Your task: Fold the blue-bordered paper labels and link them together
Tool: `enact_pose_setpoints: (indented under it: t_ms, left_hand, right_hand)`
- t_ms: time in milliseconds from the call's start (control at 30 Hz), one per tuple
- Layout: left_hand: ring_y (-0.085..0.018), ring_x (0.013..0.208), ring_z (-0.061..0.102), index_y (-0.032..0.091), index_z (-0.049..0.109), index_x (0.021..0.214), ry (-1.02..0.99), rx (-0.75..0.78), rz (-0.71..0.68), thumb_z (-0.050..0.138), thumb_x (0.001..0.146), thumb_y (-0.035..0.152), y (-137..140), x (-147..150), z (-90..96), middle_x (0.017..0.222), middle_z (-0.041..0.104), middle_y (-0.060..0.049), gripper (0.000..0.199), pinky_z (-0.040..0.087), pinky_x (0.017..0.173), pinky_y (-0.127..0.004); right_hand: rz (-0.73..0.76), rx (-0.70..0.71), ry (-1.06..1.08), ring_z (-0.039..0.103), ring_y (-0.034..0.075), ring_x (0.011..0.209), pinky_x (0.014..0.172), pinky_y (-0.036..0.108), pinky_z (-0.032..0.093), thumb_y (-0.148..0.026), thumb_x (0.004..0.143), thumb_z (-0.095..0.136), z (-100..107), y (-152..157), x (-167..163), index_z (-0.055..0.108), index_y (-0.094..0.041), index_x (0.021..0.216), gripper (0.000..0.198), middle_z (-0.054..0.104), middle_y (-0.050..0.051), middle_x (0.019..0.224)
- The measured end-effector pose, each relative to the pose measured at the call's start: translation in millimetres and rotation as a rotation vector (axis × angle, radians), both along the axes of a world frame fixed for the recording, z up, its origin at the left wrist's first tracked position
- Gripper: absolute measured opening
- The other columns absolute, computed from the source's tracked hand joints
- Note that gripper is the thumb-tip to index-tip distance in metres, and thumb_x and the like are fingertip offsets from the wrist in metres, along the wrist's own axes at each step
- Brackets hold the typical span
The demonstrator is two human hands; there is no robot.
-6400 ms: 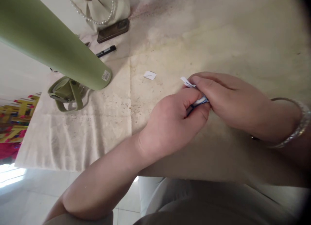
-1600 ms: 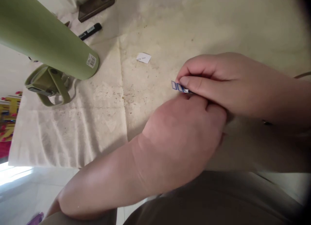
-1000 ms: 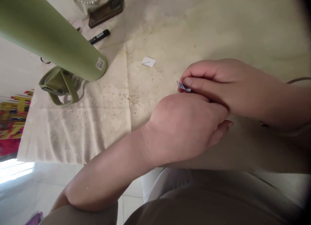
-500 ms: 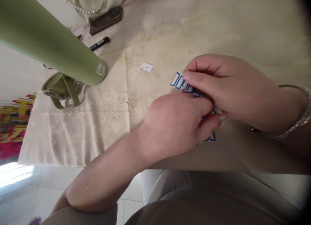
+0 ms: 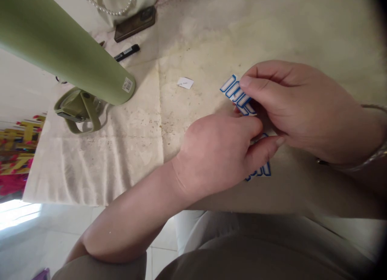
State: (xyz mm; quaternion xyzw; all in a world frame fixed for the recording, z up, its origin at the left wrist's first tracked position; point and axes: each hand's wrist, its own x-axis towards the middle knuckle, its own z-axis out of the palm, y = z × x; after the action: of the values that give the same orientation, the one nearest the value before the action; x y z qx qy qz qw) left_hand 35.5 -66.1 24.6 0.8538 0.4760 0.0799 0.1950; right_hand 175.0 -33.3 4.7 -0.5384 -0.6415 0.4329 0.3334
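A small strip printed with white, blue-edged letters (image 5: 234, 90) is pinched between the thumb and fingers of my right hand (image 5: 305, 98). My left hand (image 5: 220, 155) is curled close below it, back toward me, its knuckles by the strip's lower end. Its fingertips are mostly hidden, so what they grip cannot be made out. A second piece with the same blue-edged lettering (image 5: 262, 170) shows under my left thumb, partly covered by the hand. Whether it is held or lies on the tablecloth is unclear.
A small printed paper slip (image 5: 185, 83) lies on the creased tablecloth (image 5: 136, 159). To the left are a tall green bottle (image 5: 90, 62), a green handled lid (image 5: 78, 110), a black marker (image 5: 128, 52), a phone (image 5: 136, 24) and a pearl-handled bag (image 5: 121, 1).
My right hand has shifted slightly up and right with the lettered strip, which is tilted more steeply and shows more of its letters. My left hand has barely moved.
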Motion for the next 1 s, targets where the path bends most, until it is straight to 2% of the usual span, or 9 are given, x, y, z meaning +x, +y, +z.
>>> enact_pose_setpoints:
  t_ms: [167,433,600,767,900,1000]
  left_hand:
    - [-0.015,0.067,0.056,0.025,0.065,0.078,0.025,0.017,-0.008,0.039,0.088,0.048,-1.2,0.4,-0.2,0.078,0.064,0.000,0.036,0.036,0.053,-0.028]
    - [-0.017,0.070,0.057,0.026,0.064,0.082,0.063,0.070,-0.056,0.041,0.088,0.047,-5.4,2.6,-2.3,0.079,0.064,0.002,0.032,0.035,0.050,-0.031]
    - [-0.017,0.073,0.058,0.026,0.064,0.087,0.103,0.096,-0.150,0.041,0.089,0.044,-11.3,4.3,-0.1,0.083,0.064,0.001,0.030,0.042,0.057,-0.030]
    - [-0.017,0.075,0.059,0.021,0.065,0.089,0.023,0.162,-0.268,0.039,0.091,0.040,-16.3,4.0,2.0,0.078,0.063,-0.002,0.033,0.045,0.065,-0.030]
    - [-0.017,0.074,0.059,0.024,0.066,0.092,0.058,0.151,-0.295,0.040,0.091,0.038,-18.2,5.0,5.5,0.080,0.064,-0.002,0.030,0.046,0.064,-0.030]
    - [-0.018,0.074,0.060,0.026,0.066,0.090,0.091,0.128,-0.297,0.042,0.089,0.030,-20.9,6.1,6.3,0.082,0.065,-0.001,0.024,0.045,0.060,-0.032]
  right_hand:
    - [-0.010,0.013,-0.019,0.038,0.009,0.048,0.043,0.025,0.029,-0.039,0.088,0.045,0.5,0.1,-1.4,0.056,-0.023,0.070,0.027,0.043,-0.004,0.055]
    - [0.071,0.058,-0.125,0.050,0.013,0.057,0.049,0.029,0.038,-0.032,0.086,0.048,3.2,-0.6,-5.1,0.058,-0.026,0.069,0.021,0.059,-0.002,0.067]
    - [0.073,0.041,-0.154,0.052,0.015,0.057,0.049,0.032,0.039,-0.035,0.087,0.047,5.1,-0.6,-3.6,0.057,-0.029,0.069,0.022,0.058,-0.002,0.065]
    - [0.095,0.048,-0.163,0.052,0.014,0.055,0.049,0.034,0.038,-0.040,0.084,0.047,4.5,-1.2,-3.9,0.059,-0.032,0.070,0.021,0.058,-0.002,0.063]
    - [0.113,0.058,-0.205,0.051,0.015,0.053,0.048,0.034,0.037,-0.038,0.083,0.048,4.2,-1.8,-6.1,0.059,-0.031,0.067,0.020,0.057,-0.003,0.058]
    - [0.175,0.087,-0.244,0.054,0.016,0.057,0.049,0.033,0.039,-0.037,0.082,0.050,3.3,-1.7,-6.7,0.057,-0.028,0.065,0.021,0.061,-0.003,0.062]
